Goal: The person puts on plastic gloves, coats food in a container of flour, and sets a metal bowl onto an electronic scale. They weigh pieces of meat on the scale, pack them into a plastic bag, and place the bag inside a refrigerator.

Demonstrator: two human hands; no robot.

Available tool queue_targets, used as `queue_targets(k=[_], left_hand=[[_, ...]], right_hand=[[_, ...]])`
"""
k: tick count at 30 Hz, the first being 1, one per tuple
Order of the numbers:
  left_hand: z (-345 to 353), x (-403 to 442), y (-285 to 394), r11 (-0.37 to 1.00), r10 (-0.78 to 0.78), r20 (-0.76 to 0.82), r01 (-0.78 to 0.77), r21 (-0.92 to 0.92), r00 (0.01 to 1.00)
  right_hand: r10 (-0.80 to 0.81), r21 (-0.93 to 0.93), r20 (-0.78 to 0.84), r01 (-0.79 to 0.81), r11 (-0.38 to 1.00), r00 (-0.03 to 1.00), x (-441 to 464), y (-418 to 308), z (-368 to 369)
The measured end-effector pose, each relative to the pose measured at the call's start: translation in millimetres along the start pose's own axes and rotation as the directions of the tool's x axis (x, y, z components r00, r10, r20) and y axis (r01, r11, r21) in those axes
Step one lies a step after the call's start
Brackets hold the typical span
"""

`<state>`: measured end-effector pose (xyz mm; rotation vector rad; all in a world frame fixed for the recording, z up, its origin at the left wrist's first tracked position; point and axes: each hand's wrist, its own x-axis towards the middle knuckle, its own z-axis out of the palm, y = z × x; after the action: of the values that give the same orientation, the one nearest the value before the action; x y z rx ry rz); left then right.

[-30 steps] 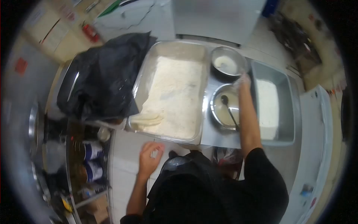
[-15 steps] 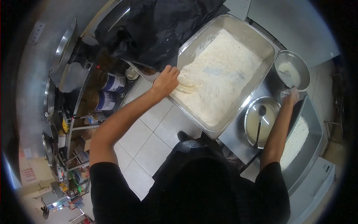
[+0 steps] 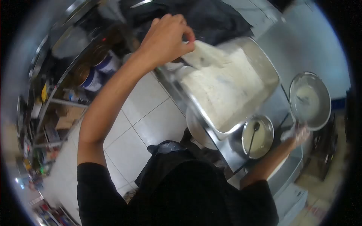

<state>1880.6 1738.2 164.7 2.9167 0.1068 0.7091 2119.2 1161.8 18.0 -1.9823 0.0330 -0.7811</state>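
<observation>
My left hand (image 3: 171,37) pinches the end of a pale, flour-coated piece (image 3: 205,55), lifted at the near left of a metal tray (image 3: 212,130) of flour (image 3: 222,90). The far end of the piece reaches over the flour. My right hand (image 3: 301,135), in a clear plastic glove, is closed at the rim of a metal bowl (image 3: 323,109) with some pale liquid inside. Between the tray and my right forearm stands another metal bowl (image 3: 269,141) of pale liquid, with a dark ladle (image 3: 252,140) in it.
A black plastic sheet (image 3: 222,22) lies beyond the tray. At the lower right is a grey bin (image 3: 296,160), partly behind my right arm. Shelves with labelled tins (image 3: 91,81) stand on the left, above a tiled floor (image 3: 147,109).
My left hand went from beside the tray to its edge, then rose with the pale piece. The bowl at my right hand has shifted outward from the tray. The view has turned.
</observation>
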Motion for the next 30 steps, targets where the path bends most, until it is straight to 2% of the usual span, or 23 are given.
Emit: queue_targets(k=[2,3,4,6,7,8,9,10,12,14,16,18,19,20,21,23,24,25,26,27,28,29,30], left_hand=[[-51,-32,-26,0.993,-0.053,-0.112,0.041,-0.108,0.992],[-79,-55,-37,0.978,-0.13,-0.109,0.109,-0.178,0.985],[-106,-87,-39,0.956,-0.207,-0.118,0.175,-0.233,0.971],[-154,-154,-68,0.98,-0.186,-0.266,0.159,-0.121,0.946],[-178,-194,-75,0.963,-0.264,-0.276,0.236,-0.13,0.924],[-191,-239,-83,0.96,-0.28,-0.385,0.262,-0.1,0.879],[-211,-283,-83,0.926,-0.375,-0.372,0.363,-0.105,0.849],[-221,-329,-85,0.89,-0.44,-0.392,0.451,-0.068,0.808],[-236,-425,-88,0.78,-0.572,-0.401,0.626,0.004,0.716],[-236,-516,-88,0.57,-0.751,-0.349,0.817,0.088,0.561],[-219,-608,-87,0.365,-0.802,-0.405,0.897,0.25,0.439],[-229,-695,-72,0.058,-0.95,-0.282,0.966,0.252,0.131],[-219,-734,-64,-0.063,-0.947,-0.32,0.966,0.251,0.022],[-211,-771,-58,-0.184,-0.934,-0.346,0.952,0.243,-0.092],[-208,-804,-47,-0.241,-0.922,-0.359,0.941,0.239,-0.145],[-211,-865,-28,-0.49,-0.839,-0.334,0.864,0.117,-0.43],[-215,-894,-19,-0.536,-0.814,-0.334,0.837,0.112,-0.476],[-217,-919,-10,-0.625,-0.739,-0.356,0.779,0.045,-0.572],[-214,-940,-1,-0.703,-0.653,-0.368,0.71,-0.03,-0.662],[-213,-963,9,-0.737,-0.618,-0.353,0.674,-0.048,-0.702],[-218,-985,19,-0.781,-0.529,-0.362,0.607,-0.145,-0.767],[-224,-1004,24,-0.812,-0.435,-0.361,0.533,-0.24,-0.825],[-227,-1019,28,-0.835,-0.406,-0.325,0.491,-0.249,-0.854]], right_hand=[[0.279,0.002,-0.025,-0.279,0.96,0.96,-66,-153,13],[-0.13,-0.642,0.208,0.235,0.73,0.969,-61,-116,1],[-0.178,-0.612,0.298,0.331,0.719,0.938,-85,-134,11],[-0.269,-0.518,0.466,0.506,0.69,0.843,-131,-173,28],[-0.212,-0.183,0.499,0.341,0.922,0.841,-176,-204,56],[-0.113,0.139,0.577,0.039,0.99,0.809,-230,-236,87],[-0.097,0.263,0.691,-0.124,0.957,0.716,-283,-265,113],[-0.112,0.307,0.794,-0.235,0.922,0.597,-336,-292,133],[-0.17,0.286,0.933,-0.37,0.884,0.316,-435,-341,160],[-0.219,0.221,0.974,-0.388,0.895,0.05,-514,-381,179],[-0.244,0.167,0.955,-0.373,0.913,-0.168,-587,-418,194],[-0.242,0.129,0.912,-0.33,0.935,-0.331,-658,-455,202],[-0.234,0.113,0.886,-0.305,0.946,-0.4,-687,-465,214],[-0.214,0.089,0.861,-0.278,0.957,-0.462,-717,-477,223],[-0.197,0.069,0.83,-0.254,0.965,-0.522,-749,-489,234],[-0.237,0.081,0.749,-0.27,0.959,-0.619,-813,-531,229],[-0.391,0.182,0.719,-0.387,0.904,-0.575,-845,-555,208],[-0.377,0.171,0.69,-0.366,0.914,-0.618,-883,-574,208],[-0.27,0.179,0.686,-0.203,0.963,-0.675,-923,-593,218],[-0.159,0.195,0.686,-0.031,0.98,-0.71,-962,-611,228],[-0.176,0.119,0.716,-0.13,0.984,-0.675,-1002,-620,234],[-0.174,0.026,0.633,-0.204,0.979,-0.754,-1054,-626,256],[-0.167,-0.083,0.55,-0.252,0.964,-0.819,-1092,-627,277]])
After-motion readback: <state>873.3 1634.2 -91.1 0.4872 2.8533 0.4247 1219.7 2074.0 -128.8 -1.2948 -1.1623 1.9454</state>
